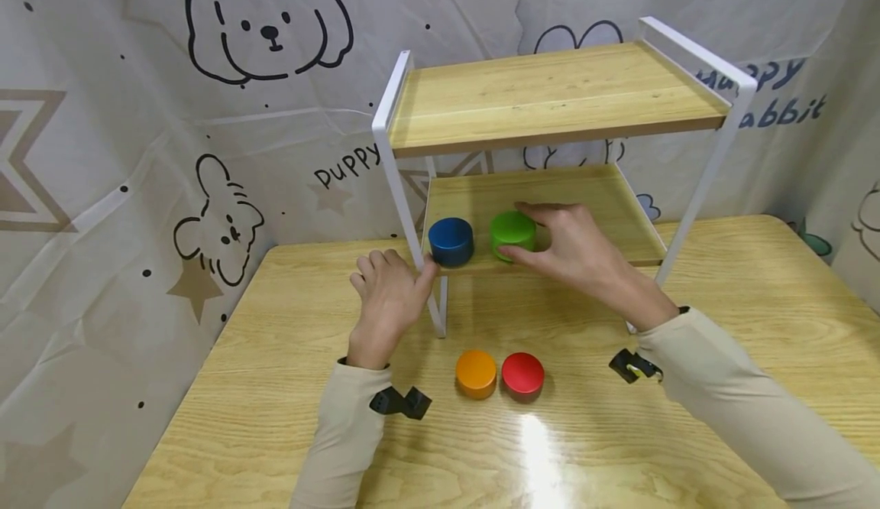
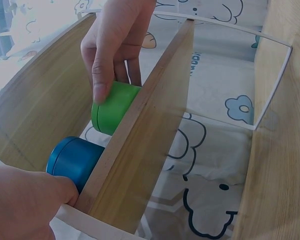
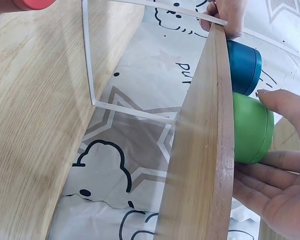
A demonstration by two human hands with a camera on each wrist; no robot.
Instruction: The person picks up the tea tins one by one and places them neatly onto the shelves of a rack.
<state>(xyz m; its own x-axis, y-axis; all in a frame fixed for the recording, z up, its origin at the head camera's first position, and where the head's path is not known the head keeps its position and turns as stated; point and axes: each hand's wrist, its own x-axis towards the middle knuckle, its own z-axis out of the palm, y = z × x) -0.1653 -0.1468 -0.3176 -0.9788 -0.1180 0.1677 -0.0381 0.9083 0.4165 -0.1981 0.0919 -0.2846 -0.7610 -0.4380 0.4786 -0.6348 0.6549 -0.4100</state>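
On the middle board of a two-tier shelf [image 1: 550, 123] stand a blue round lidded tin [image 1: 451, 243] and, to its right, a green round lidded tin [image 1: 512, 235]. My right hand [image 1: 574, 253] grips the green tin from the right, thumb on the near side and fingers behind it. The green tin sits at the board's front edge [image 3: 224, 150]. With my left hand [image 1: 388, 295] I hold the white left front post [image 1: 399, 196], the thumb right beside the blue tin. In the left wrist view, that thumb [image 2: 60, 190] overlaps the board's front corner.
An orange round tin [image 1: 476, 374] and a red round tin [image 1: 523, 377] stand side by side on the wooden table [image 1: 261, 417], in front of the shelf. A printed cloth [image 1: 289, 111] hangs behind. The shelf's upper board lies above both hands.
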